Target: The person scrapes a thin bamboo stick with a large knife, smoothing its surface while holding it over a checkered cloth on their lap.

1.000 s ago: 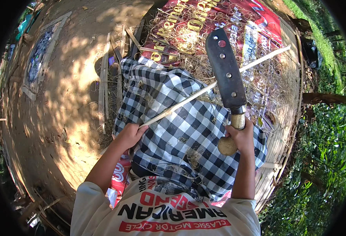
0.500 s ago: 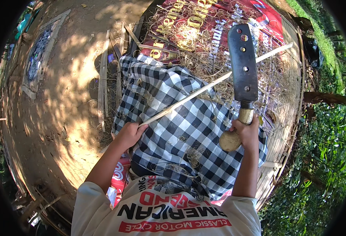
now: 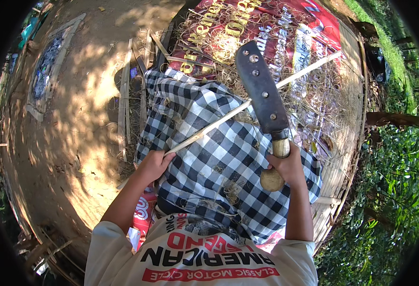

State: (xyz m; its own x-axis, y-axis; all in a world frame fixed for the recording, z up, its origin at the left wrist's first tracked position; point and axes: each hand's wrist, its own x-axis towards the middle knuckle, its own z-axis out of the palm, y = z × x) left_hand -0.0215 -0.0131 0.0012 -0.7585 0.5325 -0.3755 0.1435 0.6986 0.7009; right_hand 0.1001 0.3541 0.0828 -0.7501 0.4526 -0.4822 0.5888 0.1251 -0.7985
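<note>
Findings: my left grip [image 3: 153, 166], at eight o'clock, is closed on the near end of a pale stick [image 3: 226, 116], thumb on top; the curled fingers are largely hidden. The stick crosses the checked cloth [image 3: 209, 174] over my lap and runs out to two o'clock, above scattered shavings [image 3: 324, 93]; holding it at this end presumably leaves my fingers clear of the blade. My right grip [image 3: 289, 164], at four o'clock, is wrapped around the wooden handle [image 3: 281, 148] of a broad dark knife [image 3: 262, 90], its blade angled toward one o'clock and lying across the stick in view. Whether the edge touches the wood cannot be determined. The rounded knob [image 3: 272, 180] below my fist likely guards against slipping. In my judgement the cloth shields my legs. A red sheet [image 3: 331, 34] at one o'clock covers part of the slatted surface [image 3: 343, 143], apparently to collect scraps. Thin strips [image 3: 125, 105] lie aside at ten o'clock.
</note>
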